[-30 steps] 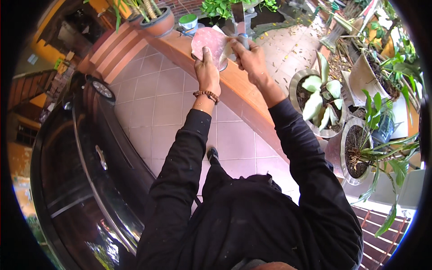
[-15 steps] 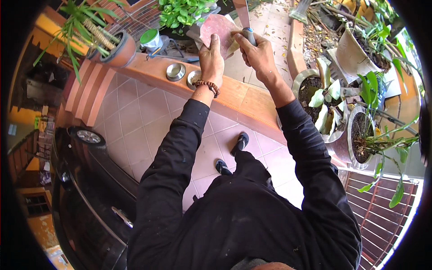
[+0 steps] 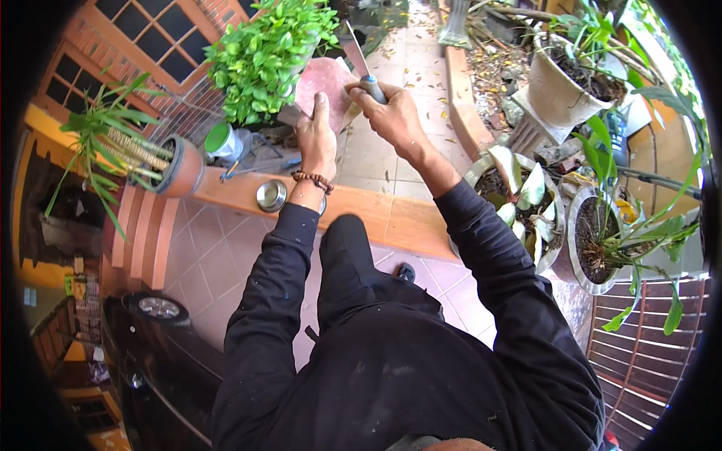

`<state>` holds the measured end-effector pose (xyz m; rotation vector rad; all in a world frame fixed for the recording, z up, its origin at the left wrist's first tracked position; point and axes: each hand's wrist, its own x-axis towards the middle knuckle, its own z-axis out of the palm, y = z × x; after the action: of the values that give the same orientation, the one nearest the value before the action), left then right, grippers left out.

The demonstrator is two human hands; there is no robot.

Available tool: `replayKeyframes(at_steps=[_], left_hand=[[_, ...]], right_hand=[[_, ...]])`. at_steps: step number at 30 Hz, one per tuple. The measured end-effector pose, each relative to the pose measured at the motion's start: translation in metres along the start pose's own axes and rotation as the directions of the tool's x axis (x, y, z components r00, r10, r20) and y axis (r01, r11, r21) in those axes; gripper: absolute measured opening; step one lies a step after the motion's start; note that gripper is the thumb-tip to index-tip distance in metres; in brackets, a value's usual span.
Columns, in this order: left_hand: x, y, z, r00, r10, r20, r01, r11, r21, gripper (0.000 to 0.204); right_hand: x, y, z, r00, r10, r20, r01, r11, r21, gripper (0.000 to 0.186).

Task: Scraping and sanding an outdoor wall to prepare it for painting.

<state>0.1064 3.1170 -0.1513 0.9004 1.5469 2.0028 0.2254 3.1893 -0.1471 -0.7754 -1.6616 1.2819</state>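
My left hand (image 3: 317, 143), a beaded bracelet at its wrist, is closed on a flat, speckled pink piece (image 3: 314, 81) with a rounded edge. Its thumb lies along the face and the fingers are hidden behind. Paler material shows at the piece's right side; I cannot make out what it is. In my right hand (image 3: 392, 116) is a scraper (image 3: 372, 88) with a blue-grey handle and a flat metal blade, which points up and away. Both hands are raised close together, beyond the orange ledge, and the right fingers are close to the pink piece's right edge.
An orange ledge (image 3: 368, 214) crosses ahead of me, with a metal bowl (image 3: 271, 195) on it. Left stand a potted plant (image 3: 180, 167), a green-lidded bucket (image 3: 220, 140) and a black car (image 3: 162, 361). Several planters, including a white pot (image 3: 560, 86), crowd the right. Dry leaves lie on the tiled path.
The view has swung and moved forward. One of my knees has come up by the ledge. Both hands still hold the same things, now further left and lower in view.
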Motion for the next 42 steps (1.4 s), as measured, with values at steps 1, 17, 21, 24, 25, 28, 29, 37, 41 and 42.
replayKeyframes(at_steps=[1, 17, 21, 24, 25, 28, 29, 37, 41, 42], left_hand=[[0.003, 0.001, 0.003, 1.0, 0.017, 0.014, -0.017, 1.0, -0.01, 0.047], [0.132, -0.061, 0.091, 0.956, -0.022, 0.293, 0.028, 0.999, -0.016, 0.04], [0.224, -0.115, 0.139, 0.86, 0.088, 0.502, -0.109, 0.994, 0.013, 0.042], [0.314, -0.187, 0.18, 0.815, 0.113, 0.568, -0.235, 0.961, 0.146, 0.052], [0.346, -0.214, 0.193, 0.776, 0.117, 0.62, -0.233, 0.966, 0.111, 0.051], [0.439, -0.298, 0.225, 0.777, -0.181, 0.603, -0.214, 0.824, 0.525, 0.048], [0.466, -0.323, 0.233, 0.769, -0.031, 0.639, -0.232, 0.917, 0.325, 0.047], [0.598, -0.413, 0.249, 0.798, -0.185, 0.573, 0.016, 0.958, 0.287, 0.045], [0.635, -0.412, 0.259, 0.791, -0.233, 0.566, 0.033, 0.939, 0.341, 0.044], [0.641, -0.411, 0.263, 0.805, -0.231, 0.547, 0.07, 0.952, 0.299, 0.043]], right_hand=[[0.003, -0.002, -0.003, 1.0, 0.026, -0.01, -0.026, 0.999, -0.021, 0.027], [0.104, 0.041, -0.065, 0.983, 0.153, -0.099, -0.16, 0.984, -0.073, 0.035], [0.176, 0.087, -0.096, 0.965, 0.186, -0.184, -0.195, 0.98, -0.036, 0.039], [0.258, 0.148, -0.107, 0.919, 0.277, -0.28, -0.287, 0.958, 0.006, 0.038], [0.29, 0.173, -0.106, 0.891, 0.319, -0.323, -0.331, 0.943, 0.017, 0.039], [0.385, 0.251, -0.096, 0.838, 0.4, -0.372, -0.44, 0.897, -0.026, 0.04], [0.415, 0.275, -0.09, 0.821, 0.412, -0.396, -0.442, 0.897, 0.016, 0.038], [0.561, 0.366, -0.061, 0.742, 0.549, -0.385, -0.564, 0.821, 0.083, 0.03], [0.606, 0.36, -0.061, 0.747, 0.544, -0.382, -0.538, 0.832, 0.133, 0.033], [0.614, 0.356, -0.063, 0.735, 0.556, -0.389, -0.551, 0.823, 0.136, 0.034]])
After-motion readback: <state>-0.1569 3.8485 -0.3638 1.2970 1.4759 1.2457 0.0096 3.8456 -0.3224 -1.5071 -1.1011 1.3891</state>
